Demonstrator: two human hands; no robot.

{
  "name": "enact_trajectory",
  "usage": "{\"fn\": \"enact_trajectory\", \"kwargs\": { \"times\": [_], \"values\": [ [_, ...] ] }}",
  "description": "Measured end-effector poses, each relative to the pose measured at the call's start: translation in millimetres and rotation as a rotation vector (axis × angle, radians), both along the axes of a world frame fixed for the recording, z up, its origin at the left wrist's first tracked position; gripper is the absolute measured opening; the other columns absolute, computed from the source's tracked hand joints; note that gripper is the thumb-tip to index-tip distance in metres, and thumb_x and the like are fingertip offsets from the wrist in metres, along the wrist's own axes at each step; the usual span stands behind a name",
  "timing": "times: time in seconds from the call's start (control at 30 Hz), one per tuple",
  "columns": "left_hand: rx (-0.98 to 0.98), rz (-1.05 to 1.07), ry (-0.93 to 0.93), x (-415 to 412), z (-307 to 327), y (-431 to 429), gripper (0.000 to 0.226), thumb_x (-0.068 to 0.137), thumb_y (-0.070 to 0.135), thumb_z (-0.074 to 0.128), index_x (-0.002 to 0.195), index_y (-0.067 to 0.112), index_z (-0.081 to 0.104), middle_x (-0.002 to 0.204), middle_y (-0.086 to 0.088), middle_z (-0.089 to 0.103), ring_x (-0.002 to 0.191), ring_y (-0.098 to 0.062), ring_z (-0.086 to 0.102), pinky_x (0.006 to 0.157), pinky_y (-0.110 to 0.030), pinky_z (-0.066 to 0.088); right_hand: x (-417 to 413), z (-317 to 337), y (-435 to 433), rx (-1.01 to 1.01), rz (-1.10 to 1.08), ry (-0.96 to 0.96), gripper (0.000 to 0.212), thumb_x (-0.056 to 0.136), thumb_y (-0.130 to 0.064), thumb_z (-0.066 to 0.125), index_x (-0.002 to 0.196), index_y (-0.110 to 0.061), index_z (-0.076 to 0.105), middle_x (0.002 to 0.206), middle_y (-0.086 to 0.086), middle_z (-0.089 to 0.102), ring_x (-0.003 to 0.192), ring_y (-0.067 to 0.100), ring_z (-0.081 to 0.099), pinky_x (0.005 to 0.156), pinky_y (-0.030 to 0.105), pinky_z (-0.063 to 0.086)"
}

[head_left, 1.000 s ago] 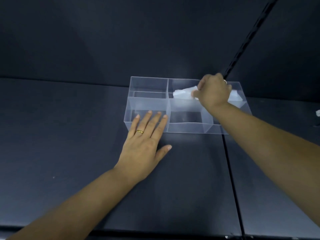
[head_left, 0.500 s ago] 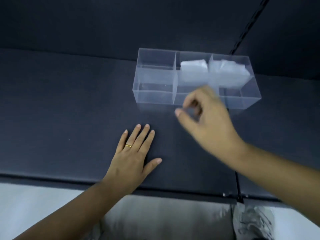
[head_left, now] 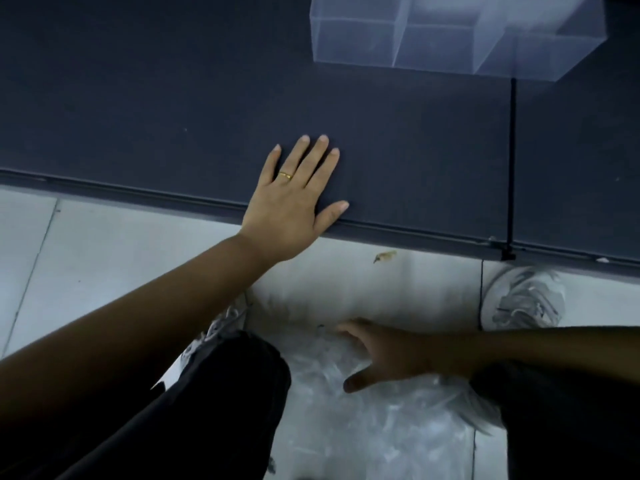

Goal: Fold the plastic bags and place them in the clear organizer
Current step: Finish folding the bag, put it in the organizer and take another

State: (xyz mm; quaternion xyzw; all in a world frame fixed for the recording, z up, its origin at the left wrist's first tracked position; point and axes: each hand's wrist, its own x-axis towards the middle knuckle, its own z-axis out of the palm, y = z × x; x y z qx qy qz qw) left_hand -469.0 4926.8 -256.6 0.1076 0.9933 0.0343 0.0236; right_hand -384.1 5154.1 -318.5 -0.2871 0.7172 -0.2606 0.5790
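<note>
A dark table (head_left: 173, 98) carries the clear organizer (head_left: 450, 39) at its far edge – the left hand (head_left: 294, 202) lies flat near the front edge. Below, on the pale tiled floor (head_left: 86, 254), lies a heap of crumpled plastic bags (head_left: 381, 427) – between two white shoes (head_left: 523, 299).

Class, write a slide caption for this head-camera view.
Left hand flat on dark table; right hand reaches plastic bags.

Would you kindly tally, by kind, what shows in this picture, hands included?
Hands: 2, left hand flat on the dark table, right hand reaching to the bags
Clear organizer: 1
Heap of plastic bags: 1, single bags too blurred to count
Shoes: 2 ()
Ring: 1
Total: 7
</note>
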Motion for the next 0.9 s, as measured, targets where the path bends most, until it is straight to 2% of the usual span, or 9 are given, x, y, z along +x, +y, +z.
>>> {"fn": "enact_trajectory", "kwargs": {
  "times": [0.13,0.27,0.37,0.43,0.53,0.6,0.67,0.77,0.9],
  "values": [
    [0.003,0.000,0.016,0.2,-0.9,-0.2,0.071,0.096,0.059,0.016,0.152,0.016,0.021,0.159,-0.005,0.018,0.147,-0.024,0.012,0.119,-0.047,0.007,6.9,-2.3,-35.6,0.013,-0.052,0.037,0.110,0.068,-0.061,0.074,0.151,-0.029,0.009,0.157,-0.007,0.021,0.135,0.011,0.034,0.100,0.022,0.030],
    [0.018,-0.009,0.008,-1.3,-1.5,-1.6,0.070,0.097,0.059,0.016,0.152,0.016,0.019,0.160,-0.005,0.017,0.148,-0.024,0.011,0.119,-0.047,0.007,10.0,-0.9,-60.8,0.111,0.079,0.044,0.090,0.076,-0.038,0.079,0.147,-0.016,0.029,0.139,0.007,0.048,0.120,0.022,0.051,0.086,0.024,0.039],
    [0.034,-0.005,-0.004,-2.7,-3.0,-2.5,0.070,0.096,0.059,0.015,0.152,0.016,0.018,0.160,-0.004,0.016,0.148,-0.024,0.010,0.119,-0.047,0.006,-13.3,12.5,-64.8,0.075,0.136,0.228,0.044,0.082,-0.027,0.073,0.120,-0.009,0.061,0.116,0.008,0.064,0.105,0.024,0.059,0.082,0.027,0.041],
    [0.027,-0.002,-0.016,-2.7,-0.7,-2.5,0.071,0.096,0.059,0.015,0.152,0.017,0.016,0.161,-0.004,0.014,0.148,-0.023,0.008,0.120,-0.047,0.005,-38.2,30.4,-62.8,0.037,0.045,0.294,0.020,0.083,-0.025,0.072,0.095,-0.010,0.067,0.093,0.002,0.066,0.087,0.017,0.059,0.075,0.026,0.042],
    [0.065,-0.001,-0.062,-2.0,8.4,-4.0,0.074,0.094,0.063,0.011,0.153,0.018,0.015,0.161,-0.001,0.009,0.148,-0.019,0.002,0.120,-0.044,-0.001,-70.2,67.3,-52.1,-0.069,-0.167,0.295,0.027,0.084,-0.032,0.070,0.069,-0.013,0.058,0.059,-0.013,0.049,0.058,0.001,0.048,0.060,0.024,0.047],
    [0.308,0.050,-0.174,-3.3,18.5,-8.0,0.071,0.094,0.063,0.011,0.151,0.022,0.023,0.161,0.005,0.011,0.148,-0.010,-0.002,0.119,-0.037,-0.006,-87.6,97.7,-41.7,-0.209,-0.340,0.276,0.035,0.087,-0.036,0.067,0.065,-0.011,0.055,0.052,-0.010,0.041,0.050,0.002,0.046,0.050,0.022,0.051],
    [0.736,0.185,-0.392,-4.7,36.3,-12.7,0.066,0.092,0.064,0.015,0.143,0.031,0.040,0.155,0.016,0.026,0.144,0.002,0.007,0.120,-0.033,-0.003,-105.6,126.9,-30.1,-0.343,-0.516,0.348,0.041,0.085,-0.044,0.066,0.061,-0.012,0.056,0.051,-0.002,0.047,0.049,0.005,0.051,0.048,0.023,0.050],
    [1.357,0.243,-0.688,-3.1,67.4,-6.0,0.072,0.082,0.080,0.021,0.137,0.041,0.047,0.136,0.022,0.052,0.130,0.001,0.043,0.113,-0.036,0.031,-131.8,155.1,-17.1,-0.485,-0.818,0.350,0.032,0.075,-0.045,0.065,0.059,-0.018,0.068,0.055,0.000,0.064,0.050,0.005,0.061,0.051,0.019,0.049],
    [1.561,0.177,-0.784,-5.1,85.9,22.2,0.057,0.083,0.055,0.059,0.130,0.024,0.054,0.120,0.003,0.067,0.111,-0.016,0.064,0.080,-0.024,0.053,-147.0,158.3,-8.6,-0.520,-0.943,0.334,0.029,0.082,-0.030,0.068,0.065,-0.005,0.067,0.059,-0.002,0.065,0.054,0.006,0.059,0.052,0.019,0.046]
  ]
}}
